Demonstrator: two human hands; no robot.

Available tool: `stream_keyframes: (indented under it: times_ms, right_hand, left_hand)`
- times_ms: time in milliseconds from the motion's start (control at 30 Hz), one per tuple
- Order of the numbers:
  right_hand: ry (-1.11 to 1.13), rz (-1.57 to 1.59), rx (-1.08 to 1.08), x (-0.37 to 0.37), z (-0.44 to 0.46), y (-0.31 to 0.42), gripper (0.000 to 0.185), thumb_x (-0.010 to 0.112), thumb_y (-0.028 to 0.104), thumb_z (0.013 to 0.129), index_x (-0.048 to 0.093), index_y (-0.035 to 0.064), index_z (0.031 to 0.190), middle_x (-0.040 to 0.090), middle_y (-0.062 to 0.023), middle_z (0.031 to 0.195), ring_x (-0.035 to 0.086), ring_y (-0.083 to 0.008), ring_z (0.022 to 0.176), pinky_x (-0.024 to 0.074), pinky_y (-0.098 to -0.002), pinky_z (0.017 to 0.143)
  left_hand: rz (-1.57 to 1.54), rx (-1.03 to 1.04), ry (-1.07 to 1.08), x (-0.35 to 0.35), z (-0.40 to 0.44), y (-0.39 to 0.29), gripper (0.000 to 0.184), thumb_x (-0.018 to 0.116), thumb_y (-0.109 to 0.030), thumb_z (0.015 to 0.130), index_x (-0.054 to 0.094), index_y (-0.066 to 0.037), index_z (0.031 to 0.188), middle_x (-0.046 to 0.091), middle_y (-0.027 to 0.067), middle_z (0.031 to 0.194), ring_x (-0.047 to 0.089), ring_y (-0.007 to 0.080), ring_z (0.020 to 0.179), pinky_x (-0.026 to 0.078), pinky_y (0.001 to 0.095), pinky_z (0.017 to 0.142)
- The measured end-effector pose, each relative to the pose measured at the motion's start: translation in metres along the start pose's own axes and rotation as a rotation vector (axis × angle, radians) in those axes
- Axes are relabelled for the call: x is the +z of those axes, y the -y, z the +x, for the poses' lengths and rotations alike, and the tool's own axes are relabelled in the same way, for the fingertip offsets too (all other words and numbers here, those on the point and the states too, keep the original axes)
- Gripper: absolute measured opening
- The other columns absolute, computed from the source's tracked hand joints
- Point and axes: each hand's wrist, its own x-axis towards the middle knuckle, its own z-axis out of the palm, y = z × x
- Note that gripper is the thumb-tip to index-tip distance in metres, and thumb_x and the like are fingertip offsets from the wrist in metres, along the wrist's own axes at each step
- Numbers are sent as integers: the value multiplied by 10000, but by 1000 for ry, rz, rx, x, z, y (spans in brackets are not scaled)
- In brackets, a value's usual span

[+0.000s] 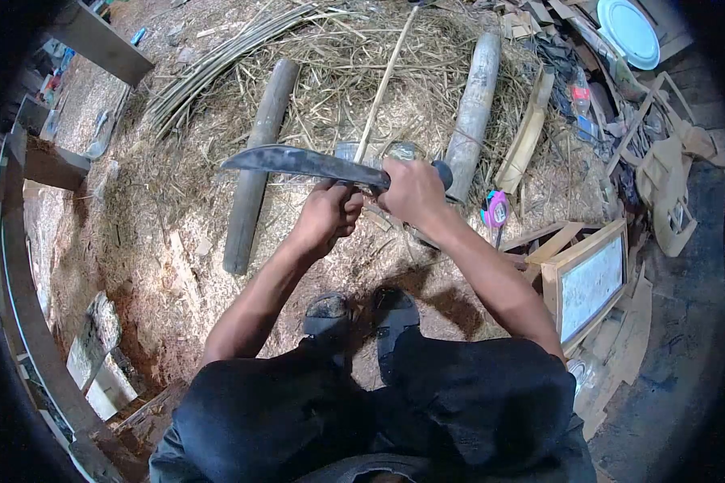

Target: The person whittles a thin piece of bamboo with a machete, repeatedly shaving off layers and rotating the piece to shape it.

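Right hand (413,189) clenches a curved, dark metal machete (306,163) at centre; left hand (328,213), just below, apparently grasps a long, pale wooden strip (385,84) running toward twelve o'clock. Strip work looks unfinished; thin, greenish-brown sticks (217,71) lie bundled toward eleven.

I saw dark trousers (491,402), near-black with a bluish cast and creased over the thighs, and what looked like a dark grey top (338,471) at the near edge. Farther off I made out dark, strapped footwear (395,314). The left hand (324,216), right hand (413,191) and forearms (499,286) were bare.
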Motion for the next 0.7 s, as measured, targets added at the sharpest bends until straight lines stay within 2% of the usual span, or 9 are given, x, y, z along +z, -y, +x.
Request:
stream_keyframes:
  times_ms: [100,167,200,300,400,467,567,667,700]
  right_hand:
    - [28,35,0,-3,6,-9,185,679,224,802,660,45,843,678,-165,717,691,-325,719,561,-444,706]
    - [186,176,293,-14,20,-18,208,660,239,825,670,35,867,683,-182,749,690,-344,732,562,-461,720]
    - [187,170,292,-14,21,-19,208,660,239,825,670,35,867,683,-182,749,690,-344,732,562,-461,720]
    - [113,39,141,3,19,-14,245,601,293,903,687,63,905,602,-83,623,586,-189,502,509,-370,470]
    - [21,11,-31,12,23,-28,270,597,310,901,693,58,908,596,-69,620,560,-196,478,511,-377,482]
    - [-80,-51,39,8,34,-41,230,596,268,893,697,62,906,586,-51,620,544,-190,467,519,-350,499]
    - [35,18,46,8,26,-16,206,627,234,846,687,39,877,651,-108,654,654,-246,577,561,-384,573]
    - [58,-7,146,-2,37,-31,214,611,235,867,687,34,872,623,-93,608,634,-241,547,555,-374,559]
    - [-116,-48,68,-4,42,-36,192,598,216,876,693,48,879,570,-48,568,582,-210,498,543,-321,529]
  left_hand:
    - [-13,54,-29,6,-8,3,169,426,-254,1028,498,-111,1082,337,-44,649,331,73,505,244,225,425]
    - [46,117,14,11,-21,6,281,413,-253,1040,536,-121,1255,326,-61,652,321,62,508,235,215,420]
    - [42,118,16,11,-18,6,281,413,-253,1040,536,-121,1255,326,-61,652,321,62,508,235,215,420]
    - [-76,117,-7,11,-12,4,325,406,-258,1051,505,-129,1332,311,-73,654,276,51,496,215,204,418]
    - [-98,76,0,13,-17,2,329,402,-249,1052,500,-122,1339,306,-73,655,267,51,492,209,200,415]
    - [-60,72,13,11,-13,-2,328,406,-249,1052,499,-121,1338,297,-73,652,268,50,491,204,200,414]
    - [-111,113,-69,18,-11,-9,347,395,-242,1053,486,-105,1358,284,-75,647,263,43,489,210,199,408]
    - [-78,63,41,15,-20,-6,352,393,-236,1052,479,-106,1368,285,-74,648,270,44,493,212,195,405]
    - [-107,46,61,12,-11,-7,343,394,-233,1051,486,-110,1358,285,-74,647,273,44,492,208,192,402]
